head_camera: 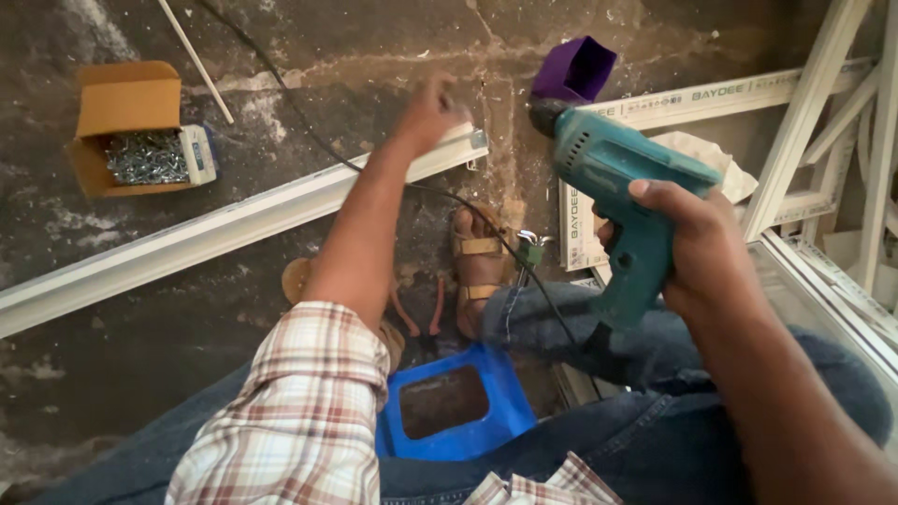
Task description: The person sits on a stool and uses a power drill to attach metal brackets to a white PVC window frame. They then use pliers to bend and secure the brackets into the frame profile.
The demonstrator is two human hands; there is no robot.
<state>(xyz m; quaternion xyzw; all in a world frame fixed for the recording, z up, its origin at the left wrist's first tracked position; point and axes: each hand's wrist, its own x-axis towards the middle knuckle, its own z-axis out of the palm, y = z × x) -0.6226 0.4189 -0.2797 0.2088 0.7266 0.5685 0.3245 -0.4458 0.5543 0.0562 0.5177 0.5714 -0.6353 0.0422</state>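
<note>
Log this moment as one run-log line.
right hand: grips teal electric drill | left hand: on long white plastic frame profile | nearby: open cardboard box of screws

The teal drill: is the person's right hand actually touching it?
Touching. The head view shows the right hand wrapped around the grip of the teal drill, its thumb lying across the body, with no gap between them.

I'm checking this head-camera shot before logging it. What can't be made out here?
- Left hand: motion-blurred over the white plastic frame bar; grip unclear.
- Teal electric drill: bit hidden, foreshortened chuck points away.
- Open cardboard box of silvery screws: screws too small to distinguish.
- Right hand: fingers hidden behind drill handle.
</note>
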